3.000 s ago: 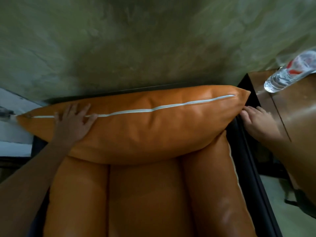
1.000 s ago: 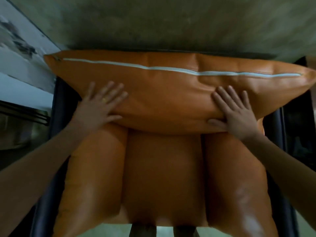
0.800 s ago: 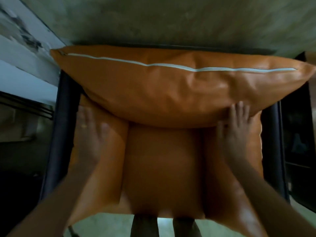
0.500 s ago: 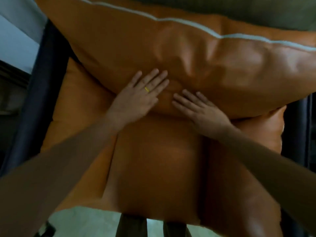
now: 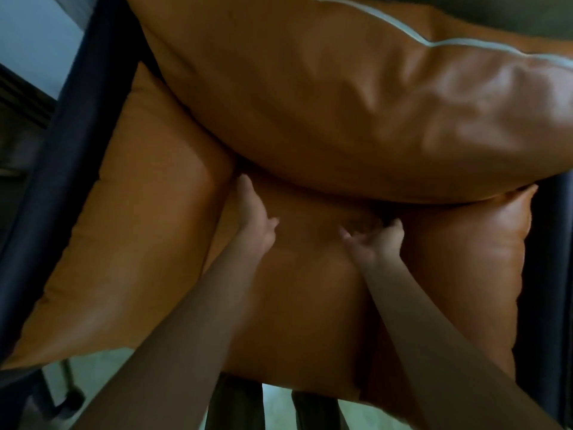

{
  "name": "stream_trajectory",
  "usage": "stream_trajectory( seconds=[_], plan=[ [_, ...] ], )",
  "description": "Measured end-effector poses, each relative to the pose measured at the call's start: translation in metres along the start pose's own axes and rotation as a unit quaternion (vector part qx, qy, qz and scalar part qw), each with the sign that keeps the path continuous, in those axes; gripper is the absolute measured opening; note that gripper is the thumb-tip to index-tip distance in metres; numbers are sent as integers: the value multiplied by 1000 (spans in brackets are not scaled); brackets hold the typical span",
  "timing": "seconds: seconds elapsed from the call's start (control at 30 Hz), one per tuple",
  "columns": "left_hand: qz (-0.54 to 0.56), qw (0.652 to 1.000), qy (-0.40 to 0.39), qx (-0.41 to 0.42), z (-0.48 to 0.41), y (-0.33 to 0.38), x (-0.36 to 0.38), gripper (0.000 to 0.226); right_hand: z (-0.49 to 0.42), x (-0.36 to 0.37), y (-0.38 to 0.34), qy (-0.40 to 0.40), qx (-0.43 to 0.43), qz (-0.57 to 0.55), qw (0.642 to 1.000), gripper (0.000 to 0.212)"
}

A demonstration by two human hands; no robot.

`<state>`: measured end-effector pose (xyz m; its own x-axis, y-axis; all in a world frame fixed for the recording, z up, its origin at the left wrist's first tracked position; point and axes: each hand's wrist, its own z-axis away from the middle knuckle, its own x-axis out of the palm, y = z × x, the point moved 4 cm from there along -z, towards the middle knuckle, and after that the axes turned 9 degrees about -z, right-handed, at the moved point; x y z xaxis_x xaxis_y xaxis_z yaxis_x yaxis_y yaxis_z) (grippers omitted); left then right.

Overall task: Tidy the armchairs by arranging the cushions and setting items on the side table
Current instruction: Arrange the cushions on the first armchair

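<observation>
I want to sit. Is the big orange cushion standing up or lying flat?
Standing up: the back cushion rises behind the seat cushion, its lower edge resting on it.

Back cushion (image 5: 341, 103) bulges fwd over the seat (image 5: 310, 305), so access at the rear is only a tight dark crease btwn the two. Left hand (image 5: 254, 218) and right hand (image 5: 378, 240) sit at that crease, w/ a small gap btwn them. Left pad (image 5: 139, 228) & right pad (image 5: 465, 274) box the seat in; dark frame (image 5: 62, 150) runs outside both. Seat front is open to the floor (image 5: 93, 377), except two dark legs (image 5: 235, 408) at mid-front.
</observation>
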<state>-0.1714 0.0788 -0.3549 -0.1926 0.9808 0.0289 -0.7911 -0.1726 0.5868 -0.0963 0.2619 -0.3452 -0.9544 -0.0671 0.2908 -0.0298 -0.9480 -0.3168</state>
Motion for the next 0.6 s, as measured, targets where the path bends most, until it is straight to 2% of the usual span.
stream_trajectory(
  seconds=[0.03,0.1,0.2,0.33,0.37,0.43,0.5,0.6],
  plan=[
    [16,1000,-14,6,-1,9,14,71,-3,21,-2,-28,8,-47,998,60],
    [17,997,-29,75,2,29,39,73,-7,57,-12,-85,23,-109,990,68],
    [-17,986,-32,163,24,49,60,83,7,77,-38,-79,28,-181,980,75],
    [-120,936,11,330,39,54,44,71,34,52,-62,-83,-26,-218,972,77],
    [-140,933,27,331,35,49,37,73,33,41,-59,-82,-42,-188,978,75],
    [-161,949,42,266,20,34,26,84,27,22,-43,-61,-58,-85,993,70],
    [-169,961,17,220,10,28,23,97,25,19,-30,-40,-51,-13,998,70],
    [-167,955,-2,245,15,42,38,103,20,45,-36,-68,-99,48,992,68]
  ],
)
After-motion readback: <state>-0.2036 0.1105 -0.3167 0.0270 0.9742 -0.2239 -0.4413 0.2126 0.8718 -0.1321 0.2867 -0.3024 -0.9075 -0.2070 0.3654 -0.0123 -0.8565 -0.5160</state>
